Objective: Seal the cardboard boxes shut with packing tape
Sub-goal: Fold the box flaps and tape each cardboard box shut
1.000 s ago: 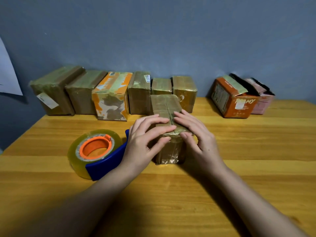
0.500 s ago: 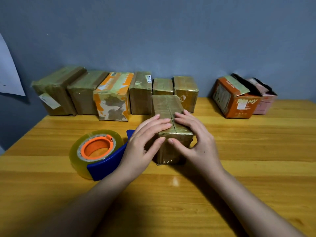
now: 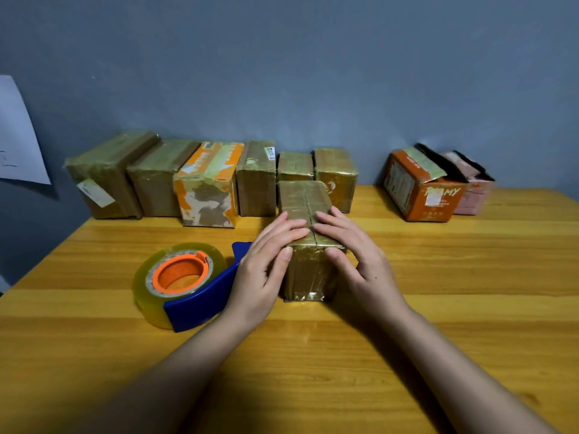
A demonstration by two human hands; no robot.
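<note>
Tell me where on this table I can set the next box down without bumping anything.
Free: the wooden table right of the right hand, in front of the orange box; also the near strip beside the forearms. Crowded: the back-left row of taped boxes, and left of the centre box, where the tape dispenser sits against the left hand.
</note>
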